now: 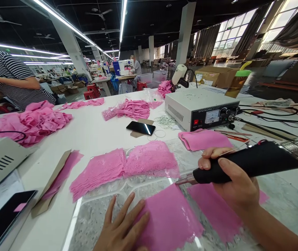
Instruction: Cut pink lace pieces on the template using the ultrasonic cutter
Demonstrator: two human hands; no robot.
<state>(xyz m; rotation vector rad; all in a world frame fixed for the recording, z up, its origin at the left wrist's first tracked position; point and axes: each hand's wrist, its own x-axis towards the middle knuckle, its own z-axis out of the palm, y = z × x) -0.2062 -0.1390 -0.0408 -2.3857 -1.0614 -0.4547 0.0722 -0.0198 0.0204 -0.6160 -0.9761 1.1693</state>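
Note:
My left hand [124, 223] lies flat with its fingers spread, pressing on the left side of a pink fabric piece [173, 216]. In my right hand [239, 184] is a thick black corded hand tool [253, 162]. Its metal tip points left and is at the top corner of that piece; whether it touches, I cannot tell. A second pink fabric piece [216, 209] lies under my right wrist, partly hidden. Beyond my hands are a stack of pink fabric pieces [99, 170] and a stack of pink lace pieces [151, 160]. A folded pink cloth [205, 138] sits past the tool.
A grey control box [201, 108] with a dial stands behind, cabled to the tool. A phone [140, 128] lies mid-table. Pink straps [134, 108] and a pink fabric heap [31, 122] lie farther off. A tablet [5, 219] is at left. A person in stripes [20, 76] stands beyond.

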